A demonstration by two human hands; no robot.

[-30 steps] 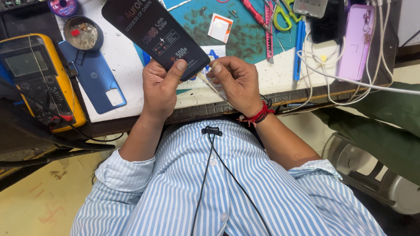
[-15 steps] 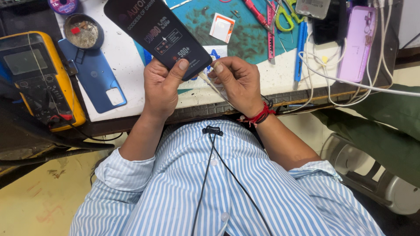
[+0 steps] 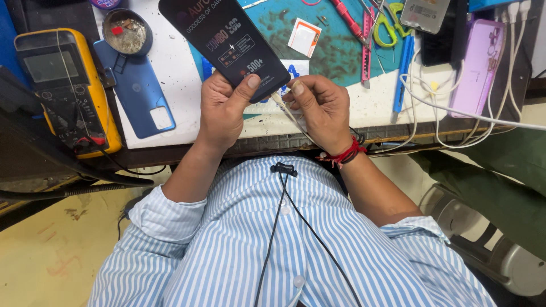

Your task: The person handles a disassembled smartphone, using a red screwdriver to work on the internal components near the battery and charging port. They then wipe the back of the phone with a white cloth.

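My left hand (image 3: 223, 108) grips a black smartphone (image 3: 224, 42) by its lower end, thumb on the lit screen, the phone slanting up and left over the bench. My right hand (image 3: 319, 109) pinches the plug of a thin white cable (image 3: 287, 113) right at the phone's bottom edge. Whether the plug is inside the port is hidden by my fingers. A red thread band circles my right wrist.
A yellow multimeter (image 3: 62, 85) and a blue phone back cover (image 3: 139, 94) lie left. A small dish of parts (image 3: 126, 31) sits behind. Scissors (image 3: 387, 25), a blue pen (image 3: 402, 71), a lilac power bank (image 3: 476, 65) and white cables (image 3: 455, 113) crowd the right.
Both hands and the phone stay in nearly the same place. My right fingers have shifted slightly at the phone's bottom edge with the cable plug.
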